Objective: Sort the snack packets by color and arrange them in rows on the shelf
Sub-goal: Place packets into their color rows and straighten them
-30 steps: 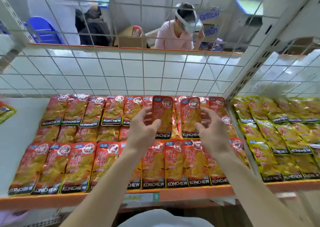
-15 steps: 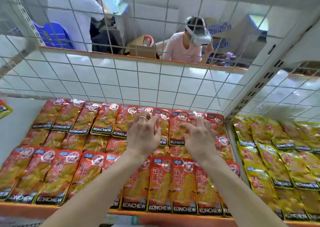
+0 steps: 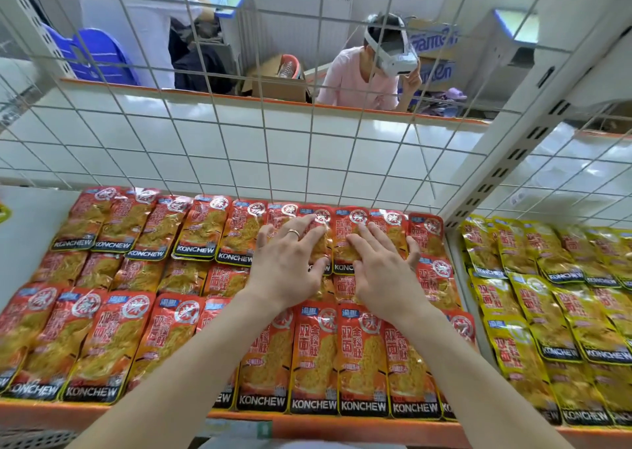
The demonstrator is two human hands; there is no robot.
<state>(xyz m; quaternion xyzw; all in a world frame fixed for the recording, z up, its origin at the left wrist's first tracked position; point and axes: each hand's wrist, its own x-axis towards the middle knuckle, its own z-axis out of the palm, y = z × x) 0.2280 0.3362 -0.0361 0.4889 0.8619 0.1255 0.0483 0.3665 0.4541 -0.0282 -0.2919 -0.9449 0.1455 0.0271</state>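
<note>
Left hand (image 3: 287,263) and right hand (image 3: 383,270) lie flat, fingers straight and spread, pressing down on two red snack packets (image 3: 342,217) in the back row of the shelf (image 3: 307,426). We judge the packets light, soft and crinkly, probably slippery, so best pinched at a sealed end. We count ten red in the back row and about ten in front; the middle row is partly hidden. Yellow snack packets (image 3: 547,294) lie to the right and run off frame, so no count.

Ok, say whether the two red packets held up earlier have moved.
Yes: the packets dropped onto the back row by the wire grid, under the left hand and right hand.
</note>
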